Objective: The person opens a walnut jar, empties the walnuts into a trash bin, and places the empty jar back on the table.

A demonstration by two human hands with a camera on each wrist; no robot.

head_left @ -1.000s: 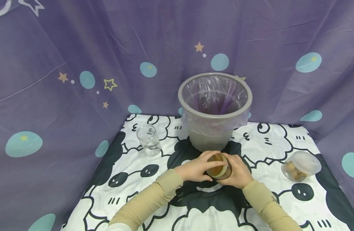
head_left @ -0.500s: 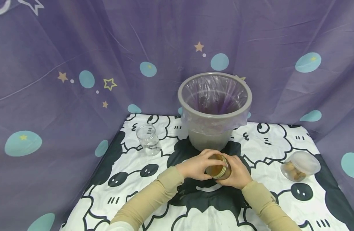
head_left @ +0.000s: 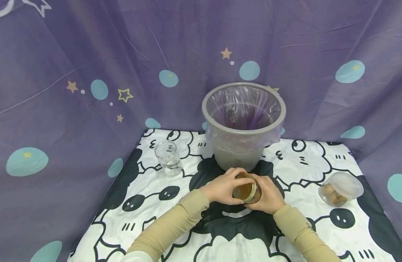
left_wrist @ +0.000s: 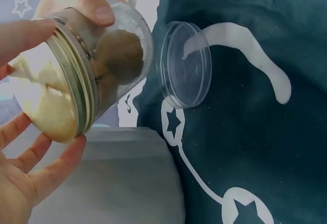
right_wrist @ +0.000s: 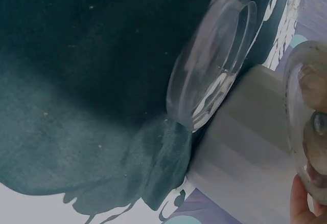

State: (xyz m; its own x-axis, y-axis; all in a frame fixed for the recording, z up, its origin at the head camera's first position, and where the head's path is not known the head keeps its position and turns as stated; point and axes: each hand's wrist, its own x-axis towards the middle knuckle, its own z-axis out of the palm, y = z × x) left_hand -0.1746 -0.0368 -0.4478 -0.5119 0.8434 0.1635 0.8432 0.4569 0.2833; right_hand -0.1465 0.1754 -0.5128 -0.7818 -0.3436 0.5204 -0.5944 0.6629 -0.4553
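Both hands hold a clear jar (left_wrist: pixel 120 55) with a gold screw lid (left_wrist: pixel 43 93), tilted above the cloth. My left hand (head_left: pixel 222 188) grips the lid's rim with spread fingers and thumb. Curled round the jar's body is my right hand (head_left: pixel 268 194). Dark brown lumps show inside the jar, blurred by its wall. Below it lies a clear round lid-like piece (left_wrist: pixel 186 65), also seen in the right wrist view as a clear disc (right_wrist: pixel 212 63); in the head view the hands hide it.
A grey bin (head_left: pixel 237 158) with a purple-tinted liner stands just beyond the hands. An uncovered clear jar (head_left: pixel 169 160) is at the left. To the right sits a tilted container (head_left: pixel 340 189) with a whitish lid and tan pieces. A purple curtain (head_left: pixel 188 43) hangs behind.
The jar and both hands have shifted slightly left. The left hand's fingers have moved a little round the gold lid; both hands keep hold.
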